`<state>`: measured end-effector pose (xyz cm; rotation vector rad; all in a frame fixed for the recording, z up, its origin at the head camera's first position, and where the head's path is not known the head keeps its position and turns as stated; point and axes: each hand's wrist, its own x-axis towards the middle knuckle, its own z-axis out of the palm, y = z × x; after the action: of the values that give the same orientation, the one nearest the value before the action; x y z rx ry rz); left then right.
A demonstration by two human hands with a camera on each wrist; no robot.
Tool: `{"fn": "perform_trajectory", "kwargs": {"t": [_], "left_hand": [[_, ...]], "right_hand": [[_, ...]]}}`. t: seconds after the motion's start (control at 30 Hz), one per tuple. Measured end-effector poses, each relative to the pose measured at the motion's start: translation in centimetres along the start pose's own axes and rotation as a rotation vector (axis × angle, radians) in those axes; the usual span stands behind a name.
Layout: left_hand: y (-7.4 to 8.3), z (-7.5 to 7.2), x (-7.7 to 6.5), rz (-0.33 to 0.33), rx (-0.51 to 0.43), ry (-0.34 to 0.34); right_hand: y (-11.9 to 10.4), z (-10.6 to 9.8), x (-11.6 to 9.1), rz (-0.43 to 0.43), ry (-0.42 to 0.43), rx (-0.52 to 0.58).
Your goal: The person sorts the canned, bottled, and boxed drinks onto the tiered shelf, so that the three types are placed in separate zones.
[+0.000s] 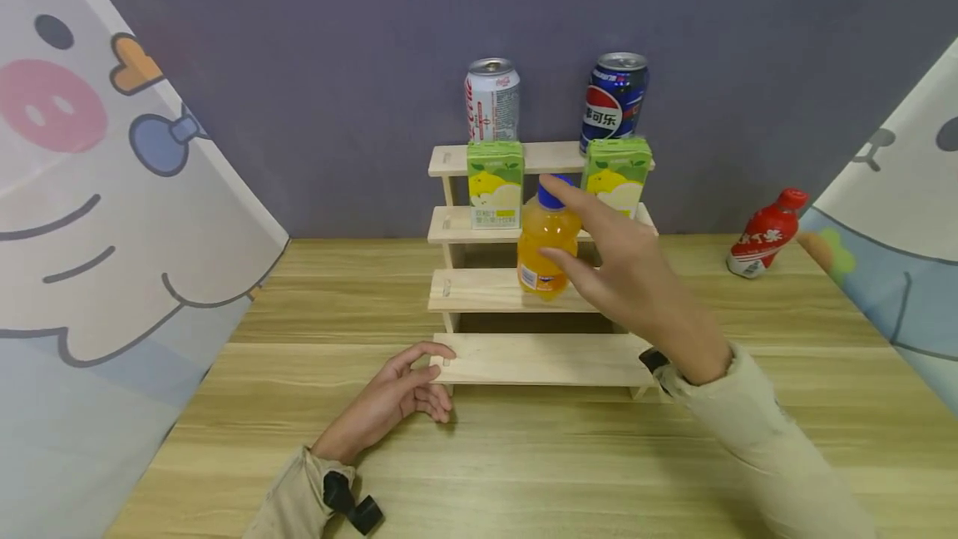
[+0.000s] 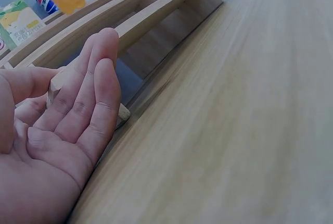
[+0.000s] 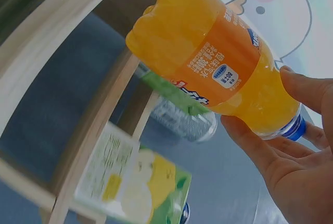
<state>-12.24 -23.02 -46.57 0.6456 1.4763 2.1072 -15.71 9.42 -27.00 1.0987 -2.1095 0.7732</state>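
Note:
My right hand (image 1: pixel 632 273) grips a small bottle of orange soda (image 1: pixel 549 248) with a blue cap, thumb and fingers round its upper part. In the right wrist view the bottle (image 3: pixel 208 52) is raised, its base over the steps. A four-step wooden display rack (image 1: pixel 539 358) stands on the table. At the left end of its lowest step, my left hand (image 1: pixel 404 389) pinches the board between thumb and index finger; the other fingers hang loosely below. Two green juice cartons (image 1: pixel 496 190) (image 1: pixel 621 173) stand on the second step from the top, the right one partly hidden.
On the top step stand a white soda can (image 1: pixel 492 102) at left and a blue Pepsi can (image 1: pixel 614 102) at right. A red bottle (image 1: pixel 767 233) is on the table (image 1: pixel 344 298) to the rack's right. Printed cartoon panels (image 1: pixel 112 148) flank the table, with a grey wall behind.

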Motion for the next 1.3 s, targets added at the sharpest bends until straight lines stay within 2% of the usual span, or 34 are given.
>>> {"fn": "perform_trajectory", "kwargs": {"t": [0.27, 0.6, 0.97, 1.3], "left_hand": [[0.0, 0.1, 0.2, -0.007, -0.003, 0.004], [0.1, 0.1, 0.4, -0.009, 0.000, 0.002], [0.0, 0.2, 0.4, -0.010, 0.007, 0.017], [0.1, 0.2, 0.1, -0.018, 0.012, 0.032]], "right_hand": [[0.1, 2.4, 1.5, -0.046, 0.034, 0.045], [0.3, 4.3, 2.7, -0.043, 0.043, 0.076], [0.6, 6.3, 2.7, -0.047, 0.010, 0.140], [1.0, 7.1, 2.2, -0.025, -0.015, 0.122]]}}
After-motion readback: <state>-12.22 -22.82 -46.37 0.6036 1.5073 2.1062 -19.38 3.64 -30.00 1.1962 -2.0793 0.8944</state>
